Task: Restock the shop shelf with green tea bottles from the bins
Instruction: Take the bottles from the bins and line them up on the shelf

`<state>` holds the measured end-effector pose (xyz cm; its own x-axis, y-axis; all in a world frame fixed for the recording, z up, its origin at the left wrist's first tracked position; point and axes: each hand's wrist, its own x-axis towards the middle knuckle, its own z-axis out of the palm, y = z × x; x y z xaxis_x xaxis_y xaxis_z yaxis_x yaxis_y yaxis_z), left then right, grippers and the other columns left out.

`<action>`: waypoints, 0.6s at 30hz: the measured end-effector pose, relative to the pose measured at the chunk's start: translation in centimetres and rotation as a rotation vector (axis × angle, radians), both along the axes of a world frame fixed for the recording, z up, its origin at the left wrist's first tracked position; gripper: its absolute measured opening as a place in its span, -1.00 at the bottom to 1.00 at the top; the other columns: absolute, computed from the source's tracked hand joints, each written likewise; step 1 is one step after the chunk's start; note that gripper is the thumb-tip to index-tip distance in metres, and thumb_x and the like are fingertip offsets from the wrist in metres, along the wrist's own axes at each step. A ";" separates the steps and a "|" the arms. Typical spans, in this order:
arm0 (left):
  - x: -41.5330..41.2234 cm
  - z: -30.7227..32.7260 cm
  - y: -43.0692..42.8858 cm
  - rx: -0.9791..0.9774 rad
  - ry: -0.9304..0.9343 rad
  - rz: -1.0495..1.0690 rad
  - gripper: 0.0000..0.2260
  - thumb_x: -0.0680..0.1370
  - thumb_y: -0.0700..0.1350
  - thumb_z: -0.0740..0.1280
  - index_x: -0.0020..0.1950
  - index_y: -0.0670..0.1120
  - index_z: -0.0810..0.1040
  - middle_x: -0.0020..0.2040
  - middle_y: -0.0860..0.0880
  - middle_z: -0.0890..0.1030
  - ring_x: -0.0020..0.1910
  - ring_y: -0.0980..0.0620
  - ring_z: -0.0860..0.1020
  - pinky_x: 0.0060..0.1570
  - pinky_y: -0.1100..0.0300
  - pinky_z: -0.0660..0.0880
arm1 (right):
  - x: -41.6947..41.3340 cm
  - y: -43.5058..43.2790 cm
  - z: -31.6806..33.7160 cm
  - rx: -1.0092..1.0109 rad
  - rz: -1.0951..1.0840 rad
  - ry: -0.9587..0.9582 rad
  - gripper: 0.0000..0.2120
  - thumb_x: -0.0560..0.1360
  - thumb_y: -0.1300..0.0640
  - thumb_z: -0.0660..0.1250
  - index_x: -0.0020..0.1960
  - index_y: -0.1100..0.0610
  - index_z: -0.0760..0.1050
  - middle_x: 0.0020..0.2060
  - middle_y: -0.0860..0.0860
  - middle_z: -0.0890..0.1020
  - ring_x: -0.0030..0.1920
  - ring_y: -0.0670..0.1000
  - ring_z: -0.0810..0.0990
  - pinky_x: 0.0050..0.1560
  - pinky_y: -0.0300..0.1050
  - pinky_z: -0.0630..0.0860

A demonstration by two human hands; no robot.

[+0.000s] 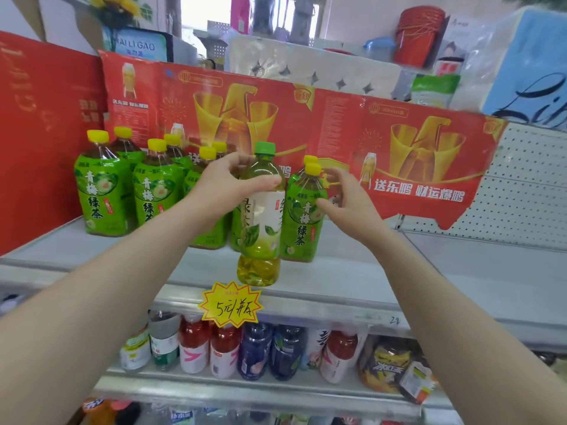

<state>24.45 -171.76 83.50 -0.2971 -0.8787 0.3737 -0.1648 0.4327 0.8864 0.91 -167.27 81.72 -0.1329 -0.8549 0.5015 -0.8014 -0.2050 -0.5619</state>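
Observation:
My left hand (pixel 227 182) grips the upper part of a green-capped green tea bottle (pixel 260 240) with pale yellow liquid, held upright over the front edge of the grey shelf (pixel 352 280). My right hand (pixel 346 200) is spread open beside a yellow-capped green tea bottle (pixel 302 219) standing on the shelf, thumb touching its label, fingers behind it. Several more yellow-capped green-labelled bottles (pixel 104 191) stand in rows on the shelf's left half.
A red cardboard advert (pixel 414 161) lines the shelf's back; a red panel (pixel 40 133) closes the left side. A yellow price tag (pixel 230 303) hangs on the shelf edge. Assorted drink bottles (pixel 254 351) fill the shelf below. The shelf's right part holds nothing.

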 end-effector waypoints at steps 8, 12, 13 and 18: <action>-6.7 0.8 1.2 -0.040 -0.009 -0.144 -0.51 0.29 0.19 0.55 0.15 0.10 0.54 0.11 0.13 0.59 0.13 0.12 0.56 0.20 0.02 0.51 | 0.5 4.6 -0.5 0.204 0.308 -0.390 -0.48 0.48 0.01 0.47 0.39 0.01 0.40 0.17 -0.03 0.65 0.17 -0.03 0.63 0.20 0.06 0.57; -8.2 0.9 0.3 -0.127 -0.124 -0.192 -0.55 0.44 0.19 0.45 0.28 0.11 0.50 0.19 0.10 0.58 0.19 0.11 0.53 0.27 0.05 0.43 | -2.5 5.1 -0.4 0.179 0.210 -0.402 -0.43 0.38 0.00 0.53 0.33 0.03 0.42 0.14 -0.01 0.66 0.12 0.00 0.66 0.12 0.14 0.62; -8.3 1.0 -0.2 -0.205 -0.187 -0.126 -0.54 0.47 0.18 0.42 0.33 0.09 0.47 0.23 0.09 0.56 0.22 0.10 0.51 0.25 0.07 0.42 | -3.4 5.2 -0.2 0.182 0.176 -0.381 -0.43 0.39 0.00 0.54 0.32 0.04 0.42 0.12 -0.01 0.66 0.10 0.00 0.67 0.11 0.14 0.62; -8.1 -0.2 -2.7 -0.476 -0.531 0.146 -0.43 0.49 0.04 0.44 0.47 0.11 0.35 0.40 -0.02 0.37 0.35 -0.06 0.40 0.31 -0.03 0.35 | -7.2 3.7 0.3 0.101 -0.065 -0.378 -0.55 0.39 0.02 0.55 0.20 -0.01 0.44 0.04 -0.04 0.65 0.05 -0.01 0.65 0.10 0.12 0.62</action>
